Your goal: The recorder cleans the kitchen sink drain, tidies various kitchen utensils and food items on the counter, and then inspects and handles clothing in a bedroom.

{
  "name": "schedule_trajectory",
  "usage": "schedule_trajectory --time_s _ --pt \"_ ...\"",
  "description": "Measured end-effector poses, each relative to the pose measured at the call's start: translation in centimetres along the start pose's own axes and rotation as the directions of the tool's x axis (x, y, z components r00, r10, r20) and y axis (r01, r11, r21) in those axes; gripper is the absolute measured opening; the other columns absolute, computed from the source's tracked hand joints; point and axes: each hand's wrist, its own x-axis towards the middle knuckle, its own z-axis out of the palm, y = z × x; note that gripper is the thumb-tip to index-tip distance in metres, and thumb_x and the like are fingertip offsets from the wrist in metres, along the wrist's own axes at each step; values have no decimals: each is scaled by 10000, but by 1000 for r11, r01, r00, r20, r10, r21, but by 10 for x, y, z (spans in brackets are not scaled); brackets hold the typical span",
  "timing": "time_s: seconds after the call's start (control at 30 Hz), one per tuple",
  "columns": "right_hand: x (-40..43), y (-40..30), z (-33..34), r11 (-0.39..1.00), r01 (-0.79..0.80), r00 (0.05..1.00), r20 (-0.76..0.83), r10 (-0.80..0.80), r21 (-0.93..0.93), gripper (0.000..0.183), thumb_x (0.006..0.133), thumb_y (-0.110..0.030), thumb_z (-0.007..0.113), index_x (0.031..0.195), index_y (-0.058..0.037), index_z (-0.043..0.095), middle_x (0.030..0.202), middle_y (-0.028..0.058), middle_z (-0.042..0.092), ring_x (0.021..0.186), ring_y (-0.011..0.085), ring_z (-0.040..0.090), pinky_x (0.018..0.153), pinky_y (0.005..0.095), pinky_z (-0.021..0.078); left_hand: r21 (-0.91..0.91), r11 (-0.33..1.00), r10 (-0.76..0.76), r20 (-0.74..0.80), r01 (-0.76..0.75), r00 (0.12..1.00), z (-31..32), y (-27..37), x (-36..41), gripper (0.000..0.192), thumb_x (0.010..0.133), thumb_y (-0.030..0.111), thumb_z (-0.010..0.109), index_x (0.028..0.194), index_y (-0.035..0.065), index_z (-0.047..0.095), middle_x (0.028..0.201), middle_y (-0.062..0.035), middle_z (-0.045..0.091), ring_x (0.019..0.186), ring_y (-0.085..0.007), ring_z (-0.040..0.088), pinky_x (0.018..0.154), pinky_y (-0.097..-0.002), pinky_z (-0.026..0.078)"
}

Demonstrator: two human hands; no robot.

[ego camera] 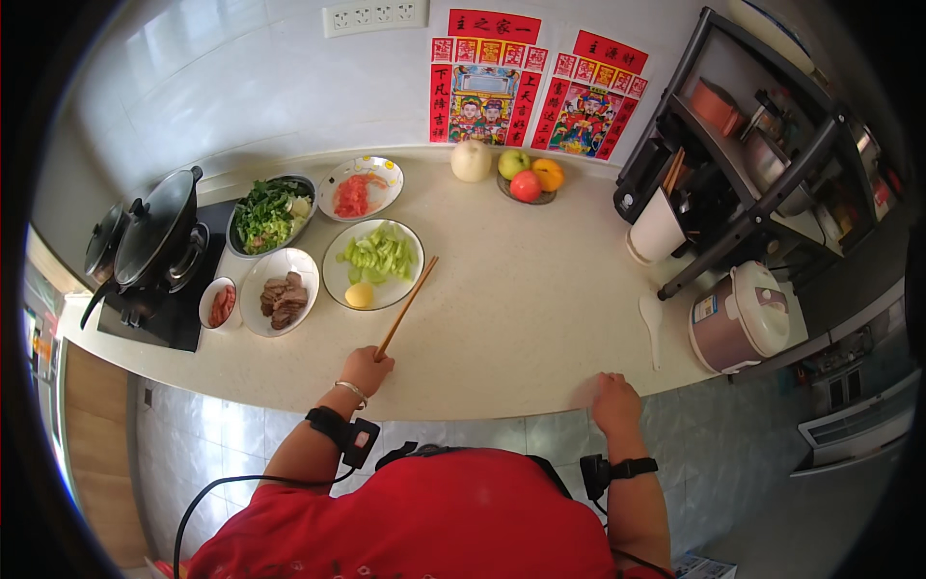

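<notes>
My left hand (367, 370) grips a pair of wooden chopsticks (409, 304), whose tips point up and away beside the rim of a round plate (334, 289). On that plate lie cut pale-green vegetable pieces (377, 252) and a yellow rounded item (359, 294). My right hand (615, 394) rests at the counter's front edge with its fingers curled; whether anything is inside cannot be told. A white rice paddle (652, 326) lies beyond it to the right. Left of the plate stand a bowl of sliced brown meat (283, 298) and a small cup of reddish slices (223, 305).
Behind are a bowl of chopped greens (264, 213) and a dish of chopped red pieces (354, 194). Lidded pans (155, 228) stand on the hob at left. Fruit (526, 185) sits at the back. A rice cooker (741, 318) and metal rack (759, 181) bound the right.
</notes>
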Motion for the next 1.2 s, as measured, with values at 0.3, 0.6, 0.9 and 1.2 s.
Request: schedule_trajectory --time_s 0.3,0.6,0.9,1.2 --pt "13 12 3 990 -132 978 155 138 -47 232 713 -189 533 931 -117 571 895 127 524 823 307 560 711 405 468 -123 991 -48 -12 46 999 2 -7 4 158 692 158 625 705 5 587 577 -57 572 501 -127 523 484 -270 427" --pt "11 9 -9 991 -123 971 199 131 -56 276 720 -229 547 978 -137 574 942 123 510 872 301 546 738 395 464 -95 995 -36 -31 33 999 -1 -3 1 156 693 158 619 706 6 589 582 -66 580 511 -148 542 503 -283 440" --pt "14 5 -19 994 -71 965 248 89 -83 272 716 -249 547 959 -134 584 936 134 513 858 299 550 727 393 467 -62 998 -19 -36 16 999 1 -7 2 151 704 156 597 693 6 583 589 -68 582 514 -151 537 513 -285 436" --pt "13 2 -21 993 -80 969 225 98 -90 252 703 -238 548 921 -124 601 929 132 519 859 298 552 729 393 466 -77 996 -50 -24 48 998 -2 -1 0 138 699 150 596 671 16 582 582 -57 577 512 -144 531 513 -280 433"
